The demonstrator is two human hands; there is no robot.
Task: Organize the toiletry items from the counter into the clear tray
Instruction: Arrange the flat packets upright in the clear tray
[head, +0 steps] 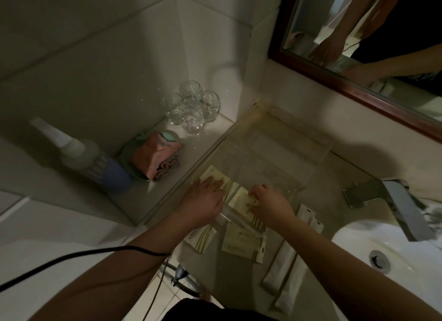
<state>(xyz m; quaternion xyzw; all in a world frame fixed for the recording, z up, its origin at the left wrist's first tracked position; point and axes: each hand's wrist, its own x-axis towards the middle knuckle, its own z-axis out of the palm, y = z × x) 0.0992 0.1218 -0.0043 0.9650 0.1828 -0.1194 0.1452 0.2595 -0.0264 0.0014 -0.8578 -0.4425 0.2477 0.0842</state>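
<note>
Your left hand (pixel 204 199) lies flat, fingers spread, pressing one packet (pixel 215 177) down at the near left corner of the tray (pixel 318 150); it grips nothing. Your right hand (pixel 269 202) has its fingers curled on a second packet (pixel 244 197) just beside the first, though in this dim light you cannot tell whether it pinches or only pushes. So two packets are in the tray, whose far part looks bare. On the counter (pixel 330 191), two more packets (pixel 241 243) lie just outside the near wall and long white sachets (pixel 284 256) wait beside the sink (pixel 358 244). By my reckoning, under half is done.
</note>
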